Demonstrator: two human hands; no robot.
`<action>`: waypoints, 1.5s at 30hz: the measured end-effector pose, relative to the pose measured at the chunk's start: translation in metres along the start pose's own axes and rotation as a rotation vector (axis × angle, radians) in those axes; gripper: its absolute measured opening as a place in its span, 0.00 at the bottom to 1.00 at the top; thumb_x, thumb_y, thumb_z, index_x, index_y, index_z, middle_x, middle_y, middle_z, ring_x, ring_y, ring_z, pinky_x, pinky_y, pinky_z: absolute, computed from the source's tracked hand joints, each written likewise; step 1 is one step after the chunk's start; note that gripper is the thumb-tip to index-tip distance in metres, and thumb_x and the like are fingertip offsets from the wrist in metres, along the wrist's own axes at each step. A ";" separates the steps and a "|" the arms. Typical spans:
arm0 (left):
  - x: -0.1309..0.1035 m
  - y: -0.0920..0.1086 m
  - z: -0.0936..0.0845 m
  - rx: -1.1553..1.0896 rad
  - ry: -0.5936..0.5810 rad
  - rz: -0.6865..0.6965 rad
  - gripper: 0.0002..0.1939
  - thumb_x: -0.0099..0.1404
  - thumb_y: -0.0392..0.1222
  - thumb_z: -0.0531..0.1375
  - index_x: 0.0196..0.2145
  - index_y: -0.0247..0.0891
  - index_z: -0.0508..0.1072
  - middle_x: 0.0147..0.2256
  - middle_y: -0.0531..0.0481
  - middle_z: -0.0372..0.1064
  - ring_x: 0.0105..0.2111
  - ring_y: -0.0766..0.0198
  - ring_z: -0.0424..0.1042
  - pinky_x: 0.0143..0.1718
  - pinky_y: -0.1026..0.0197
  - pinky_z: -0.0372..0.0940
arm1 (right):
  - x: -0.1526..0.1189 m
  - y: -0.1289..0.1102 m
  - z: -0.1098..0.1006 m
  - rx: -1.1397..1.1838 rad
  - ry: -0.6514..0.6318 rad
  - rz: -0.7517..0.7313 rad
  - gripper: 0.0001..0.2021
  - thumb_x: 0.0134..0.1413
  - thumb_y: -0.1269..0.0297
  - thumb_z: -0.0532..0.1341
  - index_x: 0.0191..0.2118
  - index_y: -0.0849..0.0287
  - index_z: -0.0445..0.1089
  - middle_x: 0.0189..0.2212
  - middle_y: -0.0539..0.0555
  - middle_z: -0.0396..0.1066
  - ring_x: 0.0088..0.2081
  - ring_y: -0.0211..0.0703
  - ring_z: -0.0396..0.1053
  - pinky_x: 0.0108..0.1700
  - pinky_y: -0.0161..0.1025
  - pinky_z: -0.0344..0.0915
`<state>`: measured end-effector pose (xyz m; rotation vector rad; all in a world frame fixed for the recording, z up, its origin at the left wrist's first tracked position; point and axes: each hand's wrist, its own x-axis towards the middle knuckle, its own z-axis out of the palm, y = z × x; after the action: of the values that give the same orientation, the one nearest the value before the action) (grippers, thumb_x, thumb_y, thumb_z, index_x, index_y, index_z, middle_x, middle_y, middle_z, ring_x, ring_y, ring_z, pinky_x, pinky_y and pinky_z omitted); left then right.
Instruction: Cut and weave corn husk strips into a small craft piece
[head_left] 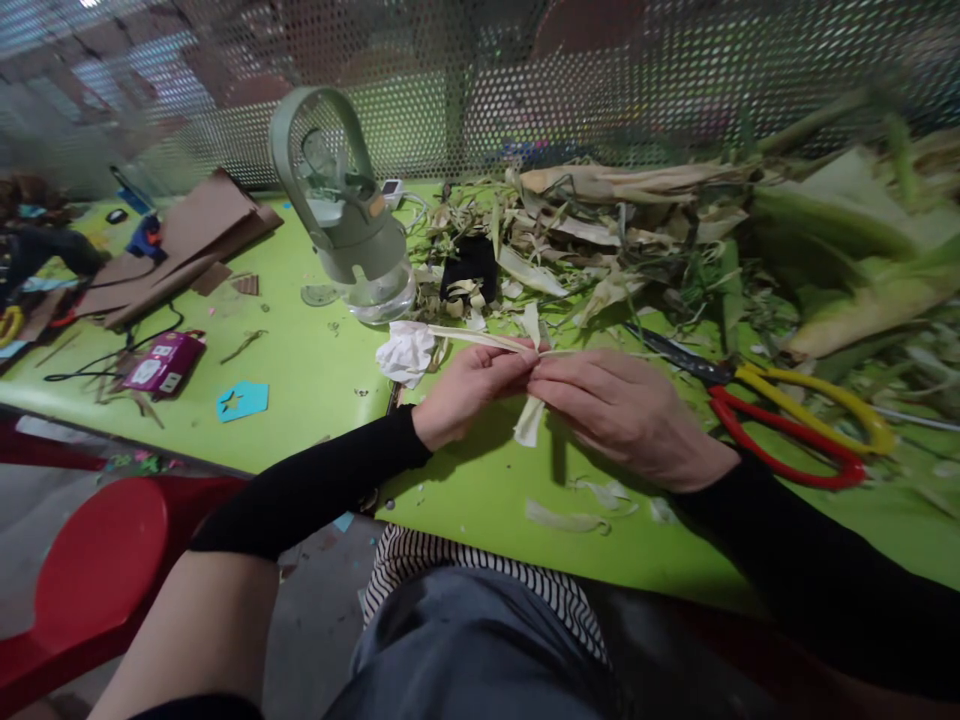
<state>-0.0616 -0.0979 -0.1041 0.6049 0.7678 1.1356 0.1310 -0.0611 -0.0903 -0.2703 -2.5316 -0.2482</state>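
Observation:
Both of my hands meet over the green table, pinching pale strips of corn husk (529, 424). My left hand (469, 385) is closed on the strips from the left, with its fingertips touching those of my right hand (619, 405). My right hand is closed on them too; its fingers hide part of the crossing. One strip runs left toward a crumpled white paper-like wad (406, 352), another hangs below the fingers. Scissors (720, 375) with one red and one yellow handle lie just right of my right hand. A loose husk scrap (566, 518) rests in front.
A heap of corn husks (600, 230) covers the back right of the table (300, 350). A green-lidded water bottle (367, 240) stands at the back. Brown cardboard (187, 235), a purple box (165, 364) and a blue paper piece (243, 401) lie left. A red stool (105, 560) stands below.

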 end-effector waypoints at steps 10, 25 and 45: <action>-0.003 -0.003 0.002 -0.007 0.021 0.031 0.09 0.58 0.38 0.74 0.35 0.33 0.80 0.29 0.52 0.78 0.31 0.69 0.76 0.42 0.63 0.70 | -0.003 -0.012 0.006 0.134 0.037 0.041 0.12 0.69 0.72 0.57 0.49 0.52 0.76 0.43 0.54 0.83 0.47 0.49 0.79 0.50 0.49 0.78; -0.008 0.012 0.010 0.113 0.105 0.007 0.03 0.65 0.35 0.66 0.37 0.34 0.80 0.35 0.47 0.82 0.38 0.65 0.79 0.52 0.57 0.69 | 0.003 0.004 0.002 -0.071 0.050 0.418 0.11 0.74 0.61 0.54 0.49 0.56 0.72 0.38 0.59 0.80 0.39 0.54 0.76 0.41 0.50 0.67; -0.010 0.013 0.008 0.144 0.023 0.017 0.05 0.63 0.35 0.67 0.35 0.33 0.75 0.32 0.47 0.80 0.35 0.64 0.80 0.53 0.54 0.72 | 0.002 0.022 -0.017 0.202 -0.120 0.393 0.20 0.74 0.50 0.50 0.36 0.51 0.74 0.26 0.52 0.75 0.26 0.46 0.69 0.32 0.45 0.61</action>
<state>-0.0650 -0.1040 -0.0871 0.7209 0.8711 1.1104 0.1442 -0.0437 -0.0726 -0.7069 -2.5290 0.1807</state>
